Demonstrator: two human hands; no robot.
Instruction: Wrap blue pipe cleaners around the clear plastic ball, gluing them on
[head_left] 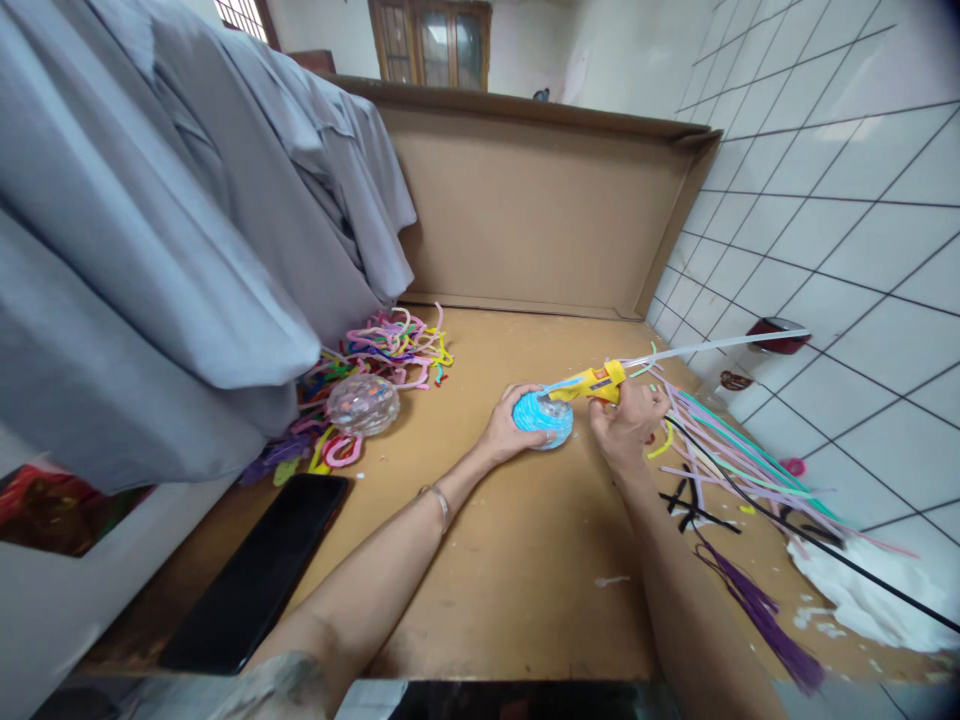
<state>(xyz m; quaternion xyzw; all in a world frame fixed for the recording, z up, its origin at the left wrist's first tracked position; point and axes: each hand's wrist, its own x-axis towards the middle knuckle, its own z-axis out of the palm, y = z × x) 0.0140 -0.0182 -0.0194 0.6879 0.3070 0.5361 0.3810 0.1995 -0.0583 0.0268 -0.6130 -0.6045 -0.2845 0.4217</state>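
My left hand (505,432) is closed around the side of a small round ball (541,428) wound with light blue fuzzy cord, with part of its top showing clear or whitish. In my right hand (628,425) is a yellow hot glue gun (596,382), its nozzle pointing left at the top of the ball. Whether the tip touches the ball I cannot tell. A long clear glue stick (712,344) juts from the gun's back. A short blue strand (562,384) rises from the ball beside the nozzle.
A clear ball (364,404) sits by a heap of colourful pipe cleaners (397,345) at left, near a black phone (259,570). Right lie long pipe cleaners (750,450), a purple tassel (765,610), white tissue (862,590) and a black cable (810,540). Cardboard (525,210) stands behind; grey cloth (187,220) hangs left.
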